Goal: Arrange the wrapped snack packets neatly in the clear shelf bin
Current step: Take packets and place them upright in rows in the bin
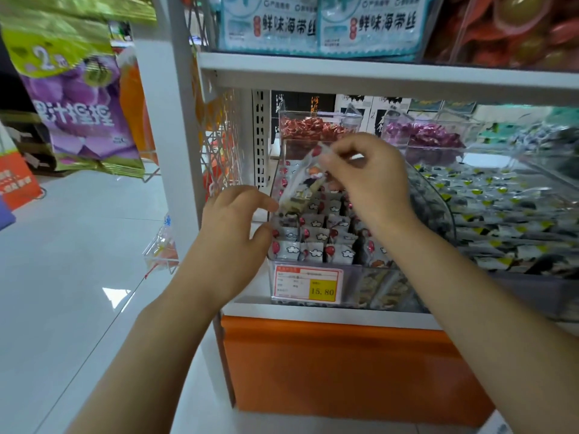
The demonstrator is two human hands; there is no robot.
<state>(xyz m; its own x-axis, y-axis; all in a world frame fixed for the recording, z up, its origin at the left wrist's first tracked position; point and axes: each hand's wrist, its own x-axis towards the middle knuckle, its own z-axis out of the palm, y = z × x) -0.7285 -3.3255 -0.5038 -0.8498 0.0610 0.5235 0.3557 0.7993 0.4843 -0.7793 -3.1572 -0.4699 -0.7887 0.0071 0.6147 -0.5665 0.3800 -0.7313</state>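
— Pinching one wrapped packet (pixel 305 180) by its upper crimped end: right hand (pixel 366 180), thumb against fingertips, packet tilted over the left side of the clear bin (pixel 369 272) on the lower shelf.

— And the left hand (pixel 232 223)?

— Loosely bent at the bin's left wall, thumb and forefinger apart, just beside the packet's lower end. Hard to tell whether touching. Gripping nothing, as far as shown.

— Handling?

— Probably very light, in thin glossy film: crinkly, soft at the edges, likely slippery on the flat faces. Seems to hold something firmer inside, perhaps crushable, so no squeezing across the middle.

— Best hold, then?

— By the crimped end seams, the flat doubled part of the film. Pinch one end, steady the other with the free hand, then lower edgewise.

— Lower where?

— Into the rows of standing packets (pixel 316 236) already filling the bin, upright and shoulder to shoulder, behind the price tag (pixel 308 283). Looks tight, so ease neighbours aside gently rather than forcing down.

— Risks?

— Slipping out of a light pinch, toppling a row, or straying into the neighbouring bin (pixel 501 208) of yellow-and-black packets just to the right.
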